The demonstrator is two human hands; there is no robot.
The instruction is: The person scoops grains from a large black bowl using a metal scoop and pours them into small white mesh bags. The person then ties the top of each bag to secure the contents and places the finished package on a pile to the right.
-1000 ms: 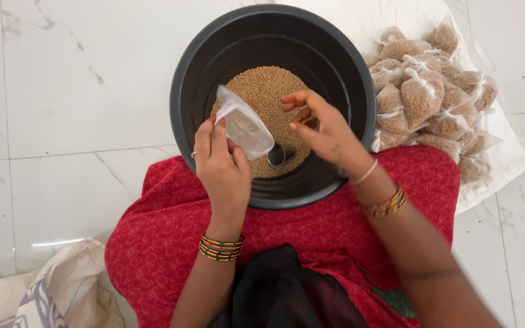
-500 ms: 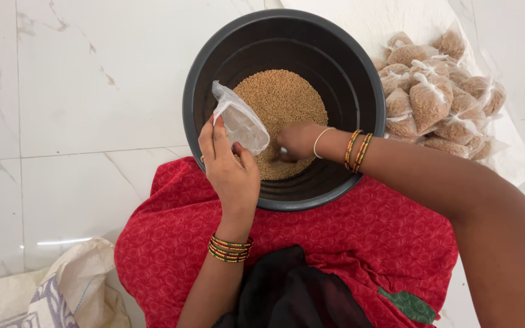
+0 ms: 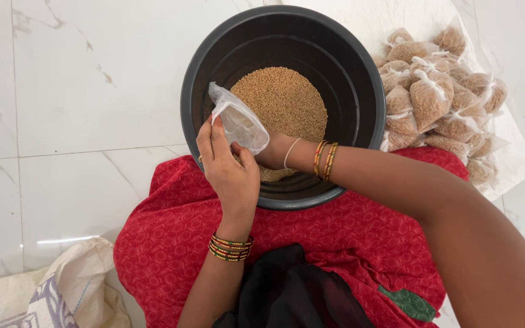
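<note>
A black round tub [image 3: 360, 115] rests against my red-clothed lap and holds a heap of tan grain [image 3: 284, 100]. My left hand [image 3: 229, 170] grips a small clear plastic bag [image 3: 238, 121] over the tub's near left side. My right hand [image 3: 271, 152] reaches across into the tub, just behind the bag and low at the grain. The bag and my left hand cover most of it, so what its fingers hold is hidden.
A pile of several small tied bags filled with grain [image 3: 435, 100] lies on a clear sheet at the right of the tub. A white woven sack [image 3: 56, 291] lies at the bottom left. White marble floor tiles [image 3: 86, 91] surround everything.
My right hand has gone from above the grain down into the tub behind the bag. My left hand keeps the bag in nearly the same place.
</note>
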